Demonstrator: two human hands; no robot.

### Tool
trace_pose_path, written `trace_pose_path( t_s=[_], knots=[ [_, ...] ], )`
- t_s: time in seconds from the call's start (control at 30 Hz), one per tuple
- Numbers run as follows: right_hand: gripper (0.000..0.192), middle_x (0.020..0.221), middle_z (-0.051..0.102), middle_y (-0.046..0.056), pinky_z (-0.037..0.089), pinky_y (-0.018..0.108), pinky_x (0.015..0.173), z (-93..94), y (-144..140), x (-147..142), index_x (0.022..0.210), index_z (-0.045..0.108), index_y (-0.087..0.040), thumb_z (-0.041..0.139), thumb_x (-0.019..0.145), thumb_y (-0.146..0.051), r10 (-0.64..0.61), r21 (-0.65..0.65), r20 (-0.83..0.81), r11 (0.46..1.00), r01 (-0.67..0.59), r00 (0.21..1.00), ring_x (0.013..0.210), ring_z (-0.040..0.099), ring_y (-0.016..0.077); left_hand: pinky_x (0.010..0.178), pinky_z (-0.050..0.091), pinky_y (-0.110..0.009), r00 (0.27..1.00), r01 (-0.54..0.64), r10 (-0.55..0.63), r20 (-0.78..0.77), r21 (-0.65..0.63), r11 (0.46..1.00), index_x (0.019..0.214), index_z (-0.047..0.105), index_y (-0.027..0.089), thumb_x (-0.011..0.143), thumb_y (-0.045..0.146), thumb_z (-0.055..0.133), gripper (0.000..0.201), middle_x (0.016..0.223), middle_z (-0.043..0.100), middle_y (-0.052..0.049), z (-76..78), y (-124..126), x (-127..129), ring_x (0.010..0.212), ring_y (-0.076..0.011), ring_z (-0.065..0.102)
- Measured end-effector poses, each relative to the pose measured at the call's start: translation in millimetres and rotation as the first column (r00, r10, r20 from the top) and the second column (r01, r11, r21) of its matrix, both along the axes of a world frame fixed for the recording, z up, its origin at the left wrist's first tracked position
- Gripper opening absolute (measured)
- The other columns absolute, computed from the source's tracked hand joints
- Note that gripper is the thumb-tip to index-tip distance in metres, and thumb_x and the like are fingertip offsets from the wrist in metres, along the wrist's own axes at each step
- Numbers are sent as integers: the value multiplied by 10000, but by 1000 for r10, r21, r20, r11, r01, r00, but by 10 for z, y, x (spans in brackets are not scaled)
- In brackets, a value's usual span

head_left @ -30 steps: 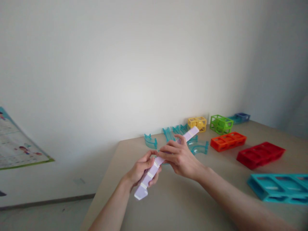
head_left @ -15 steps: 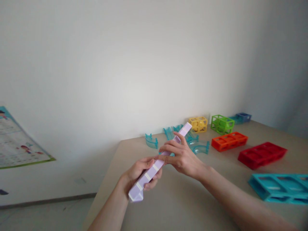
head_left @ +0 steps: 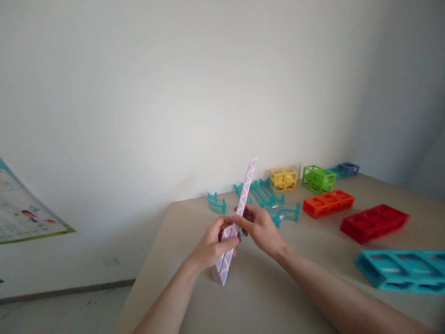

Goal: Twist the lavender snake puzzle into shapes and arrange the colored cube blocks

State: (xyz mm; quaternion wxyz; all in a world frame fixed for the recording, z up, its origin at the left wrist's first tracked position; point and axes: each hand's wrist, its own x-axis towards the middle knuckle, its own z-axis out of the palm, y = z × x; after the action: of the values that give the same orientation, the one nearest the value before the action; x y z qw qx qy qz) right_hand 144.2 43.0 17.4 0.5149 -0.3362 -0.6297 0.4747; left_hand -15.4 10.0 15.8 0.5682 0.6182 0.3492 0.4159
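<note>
A long lilac and white segmented strip stands nearly upright above the table, its top leaning right. My left hand grips its lower half, with the bottom end showing below the fingers. My right hand pinches the strip's middle from the right side. Both hands hover over the near left part of the table.
Clear teal curved track pieces lie behind my hands. Further right sit a yellow cube frame, a green frame, an orange block, a red block and a teal tray. A poster hangs on the left wall.
The strip has swung from a low slant to nearly upright and turned so its triangle-patterned side shows. Both hands shifted closer together around its middle.
</note>
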Motion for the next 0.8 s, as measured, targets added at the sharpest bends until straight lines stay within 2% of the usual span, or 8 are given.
trace_pose_path(
  t_s=[0.13,0.27,0.33,0.5,0.67,0.8],
  knots=[
    [286,719,597,4,459,246,518,22,40,43,906,619,-138,721,768,-367,139,49,-118,990,-134,983,595,547,137,416,403,-205,1000,12,-10,21,-75,997,965,547,146,774,315,681,289,706,567,6,-34,6,22,460,-106,565],
    [219,741,623,14,484,279,550,62,10,82,920,617,-150,705,800,-312,312,112,-157,948,-297,937,568,576,143,342,399,-214,989,19,5,151,-160,987,920,535,157,802,345,631,242,778,597,-13,11,6,31,399,-124,580],
    [213,788,642,28,499,298,573,65,-11,83,966,616,-159,687,822,-300,353,136,-169,933,-333,920,576,590,150,344,429,-225,976,40,1,216,-185,982,938,528,163,801,327,631,237,769,595,-9,35,4,36,397,-123,574],
    [340,867,652,42,511,301,602,25,-17,61,1122,590,-179,678,832,-335,269,133,-194,960,-247,943,616,598,152,384,484,-243,953,59,9,302,-216,975,963,510,176,825,286,608,202,731,592,0,50,-12,59,429,-115,560],
    [301,846,652,48,511,316,704,8,34,66,994,632,-164,708,796,-378,184,148,-196,976,-157,963,773,621,195,348,469,-245,952,61,36,304,-305,950,938,525,176,889,378,506,208,713,595,-11,60,-32,93,396,-112,533],
    [260,817,648,35,503,308,708,-10,57,59,947,632,-171,705,798,-370,170,171,-194,976,-137,966,762,619,188,347,455,-226,926,103,52,374,-384,918,868,560,148,883,381,508,240,684,564,-4,79,-38,120,383,-85,491]
  ],
)
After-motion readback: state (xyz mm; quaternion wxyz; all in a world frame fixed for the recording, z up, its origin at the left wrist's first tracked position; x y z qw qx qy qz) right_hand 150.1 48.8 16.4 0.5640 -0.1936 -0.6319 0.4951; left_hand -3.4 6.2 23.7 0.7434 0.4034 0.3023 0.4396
